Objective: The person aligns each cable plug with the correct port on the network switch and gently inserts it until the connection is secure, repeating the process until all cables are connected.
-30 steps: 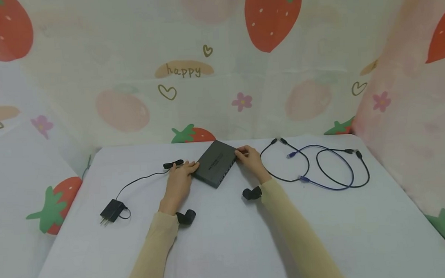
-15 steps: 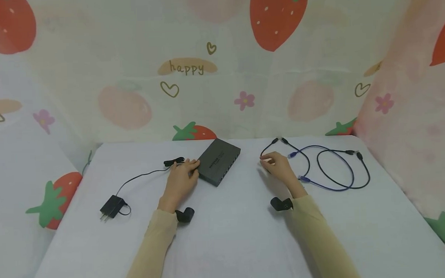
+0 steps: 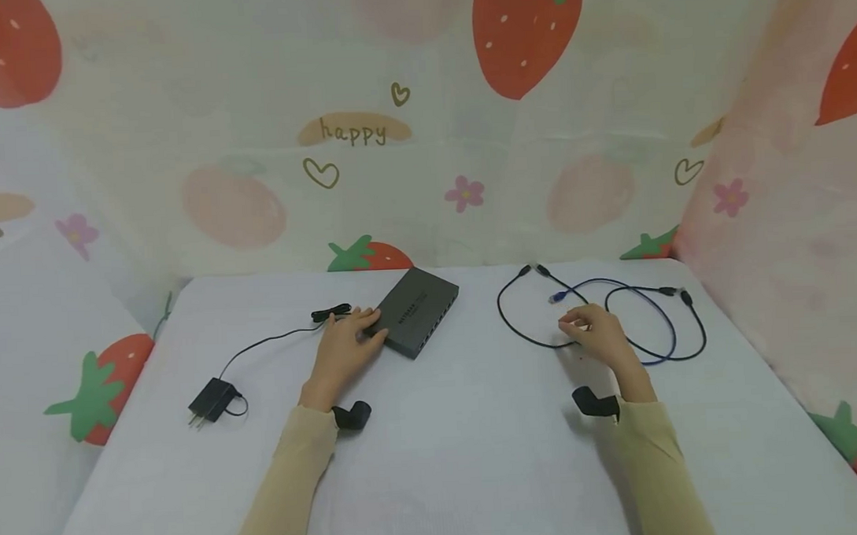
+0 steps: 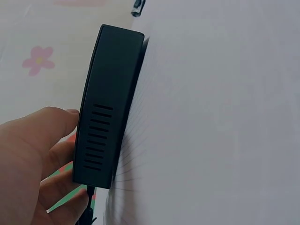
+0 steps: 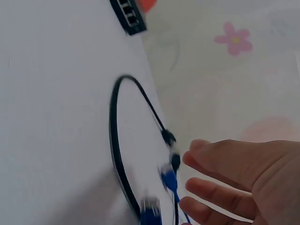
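A dark grey Netgear network switch lies on the white table, its row of ports facing right. My left hand rests at its left corner, thumb and fingers against the casing; vent slots on its side show in the left wrist view. A thin black power cable leads from beside this hand to a power adapter. My right hand is over the cables with nothing between its loosely bent fingers. Closest to it is a blue network cable, one plug visible below the fingers in the right wrist view.
A black network cable curves left of the right hand, and another black cable overlaps the blue one on the right. Cloth walls with strawberry prints stand behind and at both sides of the table.
My right hand has let go of the switch's right edge and moved right to the cables. My left hand has stayed at the switch's left corner.
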`<act>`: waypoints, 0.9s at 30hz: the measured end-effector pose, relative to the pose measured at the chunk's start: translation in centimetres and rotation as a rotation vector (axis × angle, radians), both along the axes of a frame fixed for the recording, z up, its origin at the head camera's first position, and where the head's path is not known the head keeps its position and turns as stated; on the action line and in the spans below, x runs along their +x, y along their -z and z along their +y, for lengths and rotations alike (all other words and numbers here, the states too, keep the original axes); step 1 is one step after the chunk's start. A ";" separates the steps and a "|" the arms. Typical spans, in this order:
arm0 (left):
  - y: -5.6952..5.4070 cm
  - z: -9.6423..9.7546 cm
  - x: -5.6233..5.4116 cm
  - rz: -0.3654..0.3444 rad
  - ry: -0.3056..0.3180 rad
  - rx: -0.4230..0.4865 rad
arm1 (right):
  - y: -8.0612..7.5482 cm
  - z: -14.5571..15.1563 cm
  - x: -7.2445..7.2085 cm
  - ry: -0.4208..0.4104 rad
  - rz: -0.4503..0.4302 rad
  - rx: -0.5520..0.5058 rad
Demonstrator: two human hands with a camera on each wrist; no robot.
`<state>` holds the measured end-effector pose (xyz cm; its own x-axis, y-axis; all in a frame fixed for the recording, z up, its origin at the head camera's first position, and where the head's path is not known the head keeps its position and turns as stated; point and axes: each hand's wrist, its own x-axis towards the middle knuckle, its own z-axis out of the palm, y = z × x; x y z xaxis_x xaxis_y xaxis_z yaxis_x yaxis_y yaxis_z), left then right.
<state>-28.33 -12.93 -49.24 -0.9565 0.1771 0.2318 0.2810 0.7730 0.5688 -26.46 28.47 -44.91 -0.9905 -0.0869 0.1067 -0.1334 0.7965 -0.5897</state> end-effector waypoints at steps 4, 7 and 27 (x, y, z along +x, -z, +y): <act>0.1 -0.1 0.1 -0.009 -0.006 0.012 | -0.1 1.2 0.5 0.030 -0.045 0.017; 0.1 -0.1 0.2 -0.011 -0.005 0.018 | -0.1 1.8 0.6 0.051 -0.091 0.047; 0.1 0.1 0.5 0.014 0.012 0.013 | 0.0 3.3 1.0 0.003 -0.221 0.115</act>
